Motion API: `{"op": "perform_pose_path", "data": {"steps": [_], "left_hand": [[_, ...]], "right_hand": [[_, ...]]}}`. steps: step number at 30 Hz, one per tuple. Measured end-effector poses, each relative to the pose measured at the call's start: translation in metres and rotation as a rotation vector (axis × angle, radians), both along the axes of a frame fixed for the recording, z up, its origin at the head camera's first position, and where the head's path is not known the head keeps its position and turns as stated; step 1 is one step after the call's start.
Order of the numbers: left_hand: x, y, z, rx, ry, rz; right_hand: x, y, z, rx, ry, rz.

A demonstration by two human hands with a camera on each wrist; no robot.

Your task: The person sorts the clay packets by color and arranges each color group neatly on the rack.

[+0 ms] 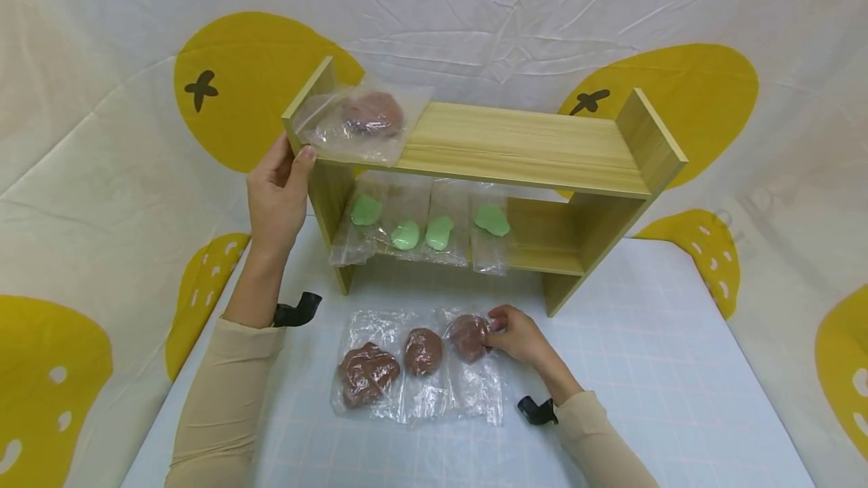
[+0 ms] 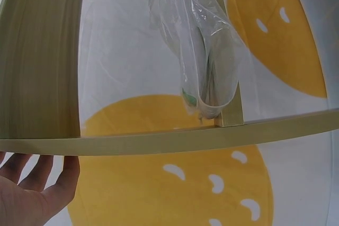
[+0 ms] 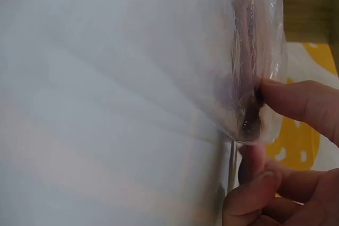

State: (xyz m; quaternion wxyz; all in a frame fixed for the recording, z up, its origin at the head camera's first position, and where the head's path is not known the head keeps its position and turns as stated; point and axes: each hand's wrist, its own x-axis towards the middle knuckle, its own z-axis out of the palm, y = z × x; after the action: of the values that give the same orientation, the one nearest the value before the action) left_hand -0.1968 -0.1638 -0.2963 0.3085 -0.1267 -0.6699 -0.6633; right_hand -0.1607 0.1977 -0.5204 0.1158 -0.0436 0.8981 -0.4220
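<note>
My left hand (image 1: 276,194) grips the left end of a wooden shelf (image 1: 536,143) at its upper front edge, thumb on the near side. In the left wrist view, its fingers (image 2: 63,186) lie against the panel's edge. Low on the right, my right hand (image 1: 518,335) pinches a clear bag with a brown lump (image 1: 469,337) between thumb and fingers. The right wrist view shows the thumb (image 3: 296,101) pressed against this bagged lump (image 3: 246,51). Two more bagged brown lumps, a round one (image 1: 423,352) and an uneven one (image 1: 368,375), lie to its left on the table.
Another bagged brown lump (image 1: 373,114) lies on the top shelf's left end. Several clear bags with green pieces (image 1: 405,235) line the lower shelf, their ends overhanging its front edge. A pale checked cloth (image 1: 651,367) covers the table; a fabric backdrop (image 1: 468,28) hangs behind.
</note>
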Motion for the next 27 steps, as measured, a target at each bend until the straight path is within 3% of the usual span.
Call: {"op": "perform_pose_path", "data": {"steps": [10, 21, 27], "left_hand": [[0.001, 0.001, 0.0, 0.008, 0.004, -0.013], [0.0, 0.0, 0.0, 0.033, 0.03, -0.027], [0.001, 0.0, 0.0, 0.041, 0.028, -0.036]], "right_hand": [[0.001, 0.003, -0.001, -0.08, -0.001, 0.019], [0.006, 0.012, 0.005, -0.362, -0.065, 0.043], [0.009, 0.017, 0.011, -0.446, -0.106, 0.077]]}}
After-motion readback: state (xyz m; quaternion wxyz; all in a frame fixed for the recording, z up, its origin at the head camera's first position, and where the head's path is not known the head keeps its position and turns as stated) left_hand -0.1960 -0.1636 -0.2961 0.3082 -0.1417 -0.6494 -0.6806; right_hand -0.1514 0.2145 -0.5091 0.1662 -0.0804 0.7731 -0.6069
